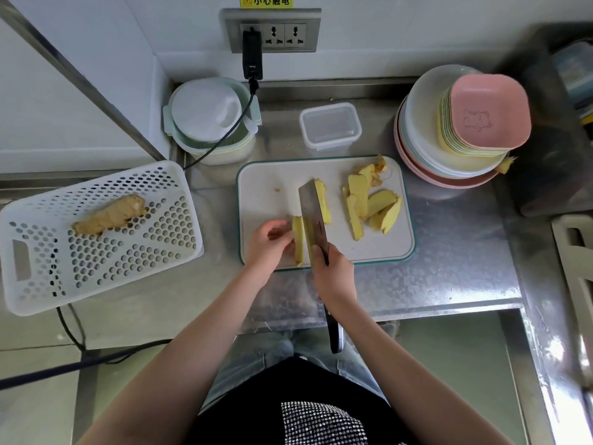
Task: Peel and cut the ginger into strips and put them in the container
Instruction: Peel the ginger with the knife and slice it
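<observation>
On the white cutting board (pixel 266 187) my left hand (pixel 268 244) holds a peeled yellow ginger piece (pixel 297 239) on edge, fingers curled against its left side. My right hand (pixel 333 274) grips a cleaver (pixel 313 216) by the handle, its blade standing edge-down right of that piece. A cut slice (pixel 323 203) lies against the blade's right face. Several ginger slices (pixel 369 207) and peel scraps (pixel 377 170) lie on the board's right part. A clear empty container (pixel 330 128) stands behind the board.
A white perforated basket (pixel 96 252) at the left holds an unpeeled ginger root (pixel 109 216). A lidded tub (pixel 208 120) with a black cable (pixel 224 136) across it stands at the back left. Stacked bowls and plates (pixel 462 130) stand at the back right. The steel counter edge (pixel 417 309) runs just below the board.
</observation>
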